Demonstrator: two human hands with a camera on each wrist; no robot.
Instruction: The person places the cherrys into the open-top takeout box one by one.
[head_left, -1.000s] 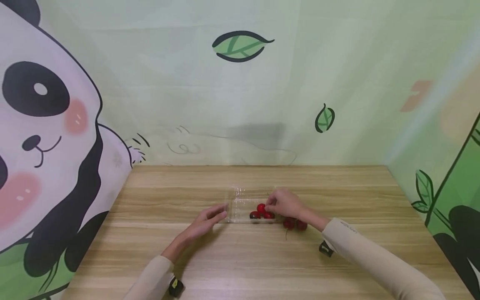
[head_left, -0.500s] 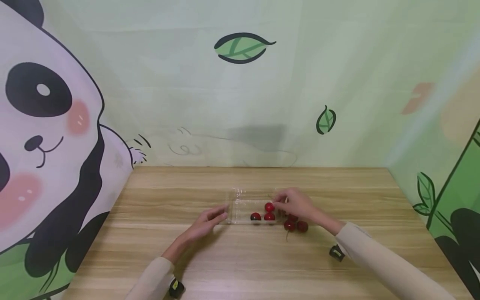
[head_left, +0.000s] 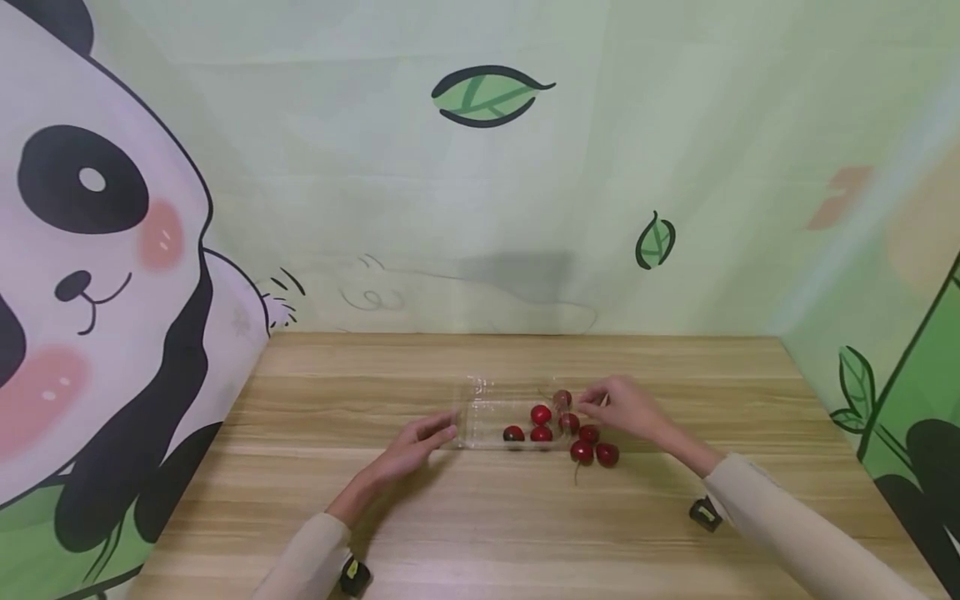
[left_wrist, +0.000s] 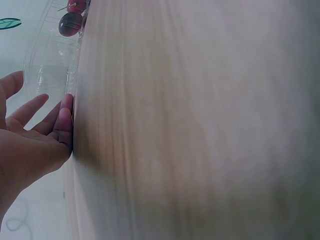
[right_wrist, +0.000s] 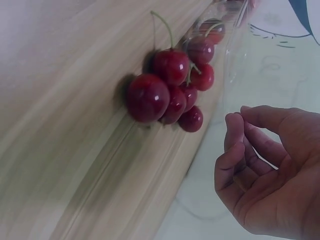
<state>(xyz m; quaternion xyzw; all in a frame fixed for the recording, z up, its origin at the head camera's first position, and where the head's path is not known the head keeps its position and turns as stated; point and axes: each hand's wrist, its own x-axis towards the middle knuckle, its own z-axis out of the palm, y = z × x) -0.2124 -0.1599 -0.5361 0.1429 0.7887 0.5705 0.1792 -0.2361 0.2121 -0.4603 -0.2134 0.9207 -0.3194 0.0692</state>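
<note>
A clear plastic box [head_left: 487, 408] stands on the table with several red cherries [head_left: 541, 414] inside, towards its right end. My left hand [head_left: 422, 440] is at the box's left end, its fingers fairly straight, thumb apart; the left wrist view shows that hand [left_wrist: 42, 132] beside the clear wall. Just right of the box, my right hand [head_left: 621, 407] is raised with fingers loosely bent, and I see nothing held in it. Several loose cherries [head_left: 582, 452] lie below it, one with a long stem. In the right wrist view the hand [right_wrist: 270, 165] is apart from the cherry cluster [right_wrist: 171, 66].
The wooden table [head_left: 450, 525] ends at a pale green cloth backdrop [head_left: 360, 192] printed with leaves and a panda. A small black device [head_left: 354, 577] is at the left wrist and another black device [head_left: 705, 514] at the right.
My right hand has moved right, away from the cherries in the box, uncovering cherries around the box's right end. The left hand has stayed at the box's left end.
</note>
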